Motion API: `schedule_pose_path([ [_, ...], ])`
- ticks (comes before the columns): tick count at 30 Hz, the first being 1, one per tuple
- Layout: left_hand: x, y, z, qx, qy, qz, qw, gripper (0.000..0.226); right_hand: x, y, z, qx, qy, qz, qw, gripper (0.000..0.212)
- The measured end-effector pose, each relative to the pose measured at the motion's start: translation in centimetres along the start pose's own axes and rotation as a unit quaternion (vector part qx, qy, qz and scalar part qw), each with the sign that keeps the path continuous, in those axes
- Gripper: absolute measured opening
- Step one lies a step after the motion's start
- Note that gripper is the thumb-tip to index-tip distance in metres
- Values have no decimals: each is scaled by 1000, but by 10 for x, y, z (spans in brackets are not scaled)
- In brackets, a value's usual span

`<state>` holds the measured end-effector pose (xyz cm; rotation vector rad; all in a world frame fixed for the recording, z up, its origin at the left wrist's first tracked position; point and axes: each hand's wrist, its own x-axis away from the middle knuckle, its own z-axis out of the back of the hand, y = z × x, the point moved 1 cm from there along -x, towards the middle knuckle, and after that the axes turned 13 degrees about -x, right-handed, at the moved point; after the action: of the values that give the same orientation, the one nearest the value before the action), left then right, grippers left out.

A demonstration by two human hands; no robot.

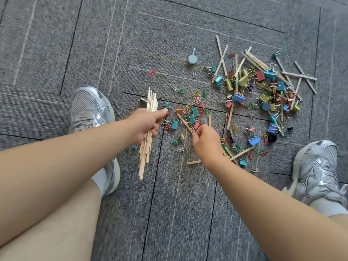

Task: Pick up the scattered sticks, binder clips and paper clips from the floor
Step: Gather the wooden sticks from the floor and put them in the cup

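Clutching stick bundle [144, 157] in left hand [146, 123], right hand [205, 141] pinching stick [182, 119]

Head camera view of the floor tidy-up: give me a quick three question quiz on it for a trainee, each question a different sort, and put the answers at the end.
1. Which hand grips the bundle of sticks?
2. True or false: the pale blue round piece is held in one of the hands.
3. The right hand pinches: A, a blue binder clip; B, the end of a loose stick; C, a shoelace.

Key
1. The left hand.
2. False: it lies on the carpet, beyond both hands.
3. B.
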<state>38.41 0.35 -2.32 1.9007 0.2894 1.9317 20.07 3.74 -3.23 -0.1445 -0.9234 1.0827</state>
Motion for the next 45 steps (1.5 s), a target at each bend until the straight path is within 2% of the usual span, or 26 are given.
schedule_pose_path([
  [3, 1, -1, -5, -5, -23, -3, 1000, 31, 4, 4, -4, -45, 12, 13, 999, 14],
  [7, 2, -3, -7, -20, -36, -2, 999, 28, -6, 8, -7, 59, 8, -25, 998, 31],
  [12, 1, -4, -7, -24, -27, 2, 999, 31, -11, 5, -8, 125, -39, -20, 991, 22],
  [14, 0, -3, -11, -24, -19, -7, 1000, 35, -4, 4, -4, 53, -23, -9, 998, 15],
  [17, 2, 1, -24, -23, -27, -38, 999, 42, 11, -4, 5, -129, -43, 2, 991, 12],
  [20, 3, 3, -37, -17, -45, -43, 998, 37, 18, -6, 11, -171, -45, 41, 983, 9],
  [24, 4, 2, -42, -16, -66, -30, 997, 24, -6, 22, 23, -169, 67, -72, 981, 6],
  [27, 5, -1, -41, -20, -74, -21, 997, 26, -30, 35, 29, -70, 45, -110, 990, 25],
  [29, 2, -3, -39, -22, -68, -15, 997, 29, -41, 34, 32, -31, 30, -95, 995, 28],
  [32, -1, -4, -39, -30, -54, -8, 998, 30, -41, 25, 44, -2, 46, -26, 999, 25],
  [36, 0, -1, -42, -38, -56, -13, 998, 29, -25, 13, 64, -68, 97, 81, 990, 18],
  [39, 1, -3, -43, -39, -64, -14, 997, 30, -14, 9, 76, -145, 117, 102, 977, 10],
  [41, 0, -4, -42, -37, -65, -13, 997, 30, -6, 11, 75, -158, 70, 89, 981, 8],
  [43, -2, -5, -40, -38, -61, -13, 997, 28, 3, 21, 62, -136, -39, 58, 988, 7],
  [45, -3, -5, -38, -41, -57, -12, 997, 26, 12, 36, 43, -38, -146, 43, 988, 8],
])
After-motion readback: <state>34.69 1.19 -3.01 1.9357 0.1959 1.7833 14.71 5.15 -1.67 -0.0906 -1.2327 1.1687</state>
